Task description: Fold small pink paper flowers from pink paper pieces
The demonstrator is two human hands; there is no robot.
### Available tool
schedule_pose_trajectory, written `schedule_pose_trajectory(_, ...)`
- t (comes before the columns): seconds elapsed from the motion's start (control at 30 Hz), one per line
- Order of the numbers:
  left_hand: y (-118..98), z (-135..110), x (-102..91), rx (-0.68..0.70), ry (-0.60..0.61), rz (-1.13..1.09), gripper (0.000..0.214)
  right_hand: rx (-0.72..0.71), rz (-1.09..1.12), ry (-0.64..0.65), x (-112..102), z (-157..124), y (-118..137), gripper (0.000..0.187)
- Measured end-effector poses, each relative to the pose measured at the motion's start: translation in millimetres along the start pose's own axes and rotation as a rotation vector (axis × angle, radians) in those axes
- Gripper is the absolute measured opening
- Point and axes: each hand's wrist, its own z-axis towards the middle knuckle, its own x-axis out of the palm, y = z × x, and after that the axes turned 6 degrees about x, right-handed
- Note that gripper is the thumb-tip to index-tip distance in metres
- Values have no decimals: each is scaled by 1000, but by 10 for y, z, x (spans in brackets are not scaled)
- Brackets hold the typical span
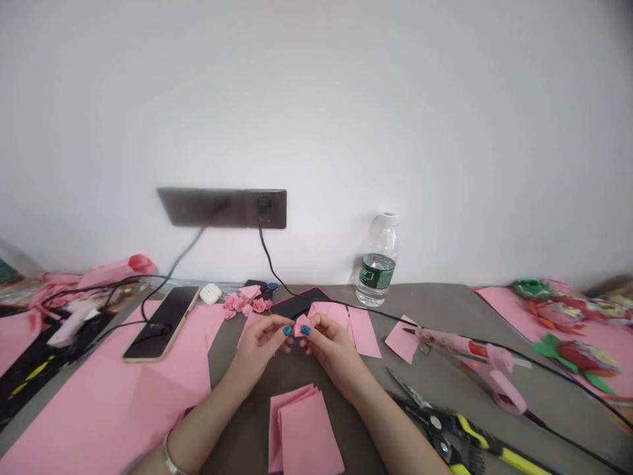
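Note:
Between the fingertips of both hands sits a small piece of pink paper [301,324], folded or curled; its exact shape is partly hidden by the fingers. My left hand [267,336] pinches its left side with thumb and fingers. From the other side my right hand [327,340] pinches it the same way. Below the hands lies a stack of folded pink paper [309,432]. Just behind them are flat pink paper pieces [364,332]. Small pink paper flowers [244,303] lie to the left of my left hand.
A pink glue gun [475,356] with a cord rests on the right, near scissors [430,419] and a yellow-black tool [494,445]. A water bottle [378,264] stands by the wall. A phone [163,324] lies on large pink sheets [123,402]. Paper flowers [583,356] are far right.

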Motion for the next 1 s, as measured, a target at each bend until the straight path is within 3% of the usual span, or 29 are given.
schedule_pose_trajectory(0.47,29,29,10,-21,41,-59,24,-87,-188,-12,-6,-6,-29,35)
schedule_pose_trajectory(0.73,-2,19,13,-31,74,-53,30,-248,-348,21,72,-32,-24,34)
schedule_pose_trajectory(1.0,6,19,4,49,95,13,33,-227,-360,19,62,-37,-21,34)
